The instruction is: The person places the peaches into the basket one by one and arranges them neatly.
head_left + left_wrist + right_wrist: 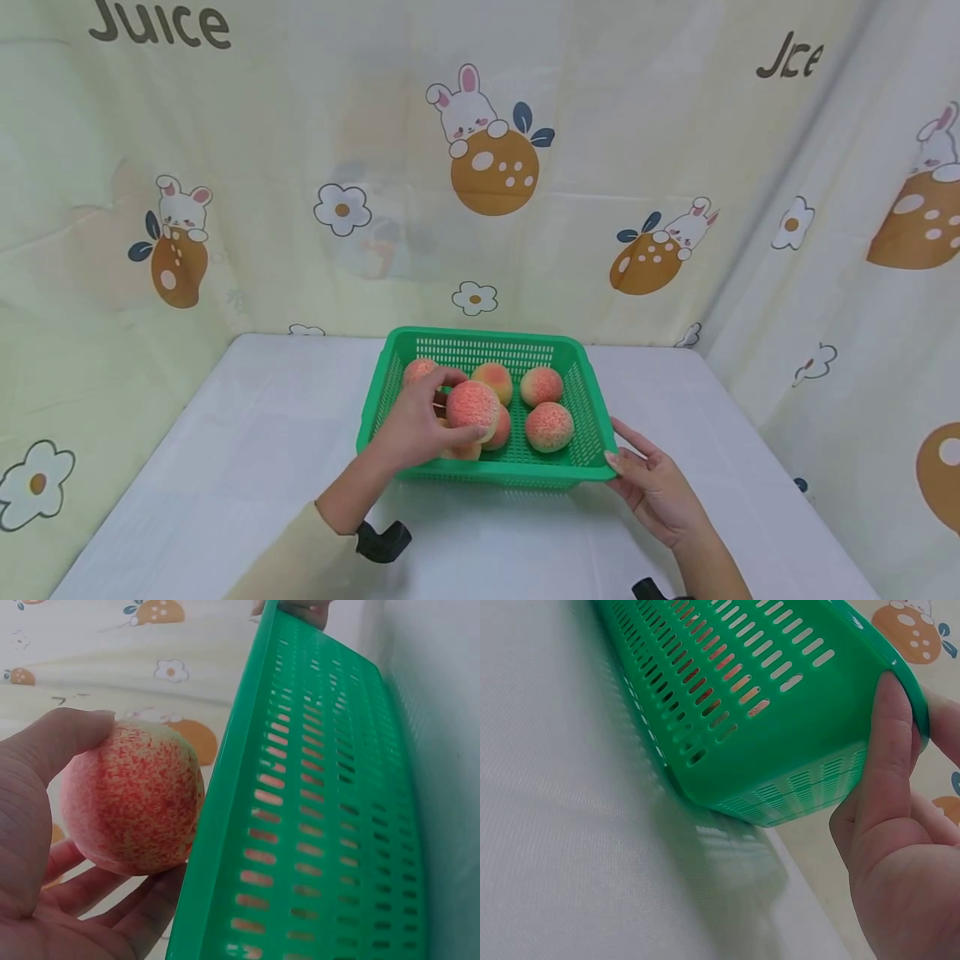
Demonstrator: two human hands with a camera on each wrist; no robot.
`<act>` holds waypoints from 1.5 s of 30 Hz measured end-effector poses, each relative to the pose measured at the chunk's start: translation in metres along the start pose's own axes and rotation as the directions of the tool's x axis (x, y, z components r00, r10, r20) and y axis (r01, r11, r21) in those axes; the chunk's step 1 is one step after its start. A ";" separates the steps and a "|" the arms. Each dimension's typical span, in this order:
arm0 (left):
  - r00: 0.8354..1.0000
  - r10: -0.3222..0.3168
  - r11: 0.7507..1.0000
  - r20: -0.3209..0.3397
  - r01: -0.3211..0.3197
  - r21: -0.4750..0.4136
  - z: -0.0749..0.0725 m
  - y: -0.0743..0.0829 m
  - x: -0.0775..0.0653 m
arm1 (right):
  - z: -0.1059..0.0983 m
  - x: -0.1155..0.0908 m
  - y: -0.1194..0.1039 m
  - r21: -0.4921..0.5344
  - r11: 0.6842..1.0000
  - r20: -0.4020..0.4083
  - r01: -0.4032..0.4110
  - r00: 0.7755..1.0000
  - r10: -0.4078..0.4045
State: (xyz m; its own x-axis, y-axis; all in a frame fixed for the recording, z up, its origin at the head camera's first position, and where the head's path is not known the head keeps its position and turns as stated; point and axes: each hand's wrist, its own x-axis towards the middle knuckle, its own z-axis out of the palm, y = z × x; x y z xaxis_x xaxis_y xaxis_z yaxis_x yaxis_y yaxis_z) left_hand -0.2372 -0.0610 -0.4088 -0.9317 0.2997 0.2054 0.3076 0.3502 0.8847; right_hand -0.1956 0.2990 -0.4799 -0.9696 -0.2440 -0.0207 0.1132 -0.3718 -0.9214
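My left hand (422, 423) grips a pink-speckled peach (474, 408) over the left part of a green plastic basket (517, 472). In the left wrist view, thumb and fingers curl round this peach (139, 799) beside the basket's rim (225, 787). Several more peaches lie in the basket, among them one speckled peach (550, 427) at the right and a yellower one (492, 382) at the back. Some are partly hidden behind my left hand. At the front right corner my right hand (654, 487) pinches the basket rim; the right wrist view shows the thumb (891, 742) against its outer side.
The basket stands on a table with a white cloth (285, 433). Behind it hangs a cream curtain (337, 275) printed with rabbits, fruit and flowers, with more curtain along both sides. A black wrist mount (382, 542) sits under the left wrist.
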 end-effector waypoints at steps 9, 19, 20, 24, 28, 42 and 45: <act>0.997 -0.060 0.998 0.055 0.059 0.021 0.013 0.005 0.007 | 0.000 0.000 0.000 0.004 1.000 0.002 0.002 1.000 -0.002; 0.992 -0.041 0.998 0.116 0.036 0.045 0.028 0.005 0.015 | 0.001 0.000 -0.001 0.004 1.000 -0.001 0.000 1.000 0.000; 0.992 -0.035 0.998 0.121 0.028 0.055 0.029 0.005 0.016 | 0.001 0.000 -0.001 0.005 1.000 -0.002 -0.002 1.000 0.002; 0.989 -0.006 0.997 0.145 -0.004 0.071 0.034 0.004 0.018 | 0.001 0.000 -0.001 0.010 1.000 0.003 -0.002 1.000 0.002; 0.986 0.018 0.995 0.164 -0.033 0.091 0.039 0.004 0.021 | 0.001 0.000 -0.001 0.007 1.000 0.001 -0.002 1.000 0.002; 0.982 0.029 0.967 0.186 -0.074 0.243 0.056 0.005 0.031 | -0.001 0.001 0.002 0.010 1.000 0.005 0.003 1.000 -0.003; 0.982 0.033 0.962 0.184 -0.081 0.259 0.061 0.003 0.032 | -0.001 0.001 0.003 0.004 1.000 -0.005 -0.005 1.000 0.005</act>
State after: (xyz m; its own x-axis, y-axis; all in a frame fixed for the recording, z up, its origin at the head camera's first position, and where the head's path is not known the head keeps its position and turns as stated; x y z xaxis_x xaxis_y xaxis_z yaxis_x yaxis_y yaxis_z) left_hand -0.2548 0.0037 -0.4252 -0.8698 0.4689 0.1538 0.4213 0.5431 0.7263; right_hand -0.1970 0.2987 -0.4831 -0.9701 -0.2412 -0.0275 0.1190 -0.3737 -0.9199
